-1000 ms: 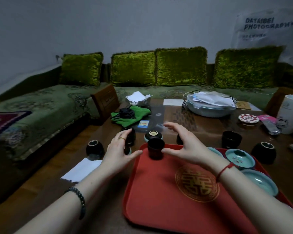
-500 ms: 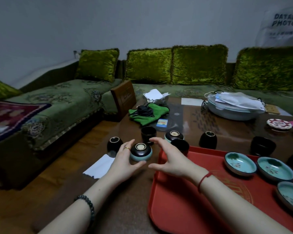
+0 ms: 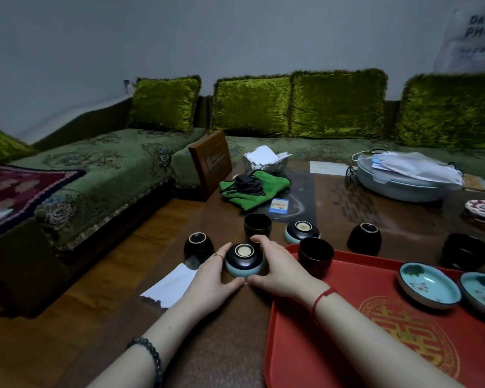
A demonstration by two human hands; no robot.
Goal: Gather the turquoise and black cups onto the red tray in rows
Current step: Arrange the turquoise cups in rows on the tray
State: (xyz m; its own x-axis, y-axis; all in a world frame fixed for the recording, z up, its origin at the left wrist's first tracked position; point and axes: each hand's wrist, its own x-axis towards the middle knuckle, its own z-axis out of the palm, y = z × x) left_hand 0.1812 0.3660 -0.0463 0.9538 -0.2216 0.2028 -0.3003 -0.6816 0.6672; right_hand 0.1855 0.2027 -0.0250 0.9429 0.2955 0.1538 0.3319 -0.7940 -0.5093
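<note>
Just left of the red tray (image 3: 305, 345), on the brown table (image 3: 221, 345), I see an upside-down cup (image 3: 244, 259) with a black body and turquoise rim, foot ring facing up. I note the left hand (image 3: 212, 278) cupped against its left side and the right hand (image 3: 277, 268) cupped against its right side; both hands curl around the cup, fingers touching its wall, thumbs nearly meeting at the near side. I cannot tell whether the cup is lifted or resting on the table.

On the tray's far left corner stands one upright black cup (image 3: 315, 254). On the tray's right portion lie two turquoise dishes (image 3: 429, 287), open side up, close together.

Beyond the tray's far edge, on the table, I count: a second inverted turquoise-rimmed cup (image 3: 302, 232), an inverted black jar-shaped cup (image 3: 364, 239), and a wide black cup (image 3: 466, 252) to the far right. Left of the tray, past the hands, stand an upright black cup (image 3: 257, 226) and another inverted dark cup (image 3: 198, 247). A white paper sheet (image 3: 171, 284) lies at the table's left edge, well left of the tray. A green cloth (image 3: 254, 189) with a black cable on it lies far beyond the tray
</note>
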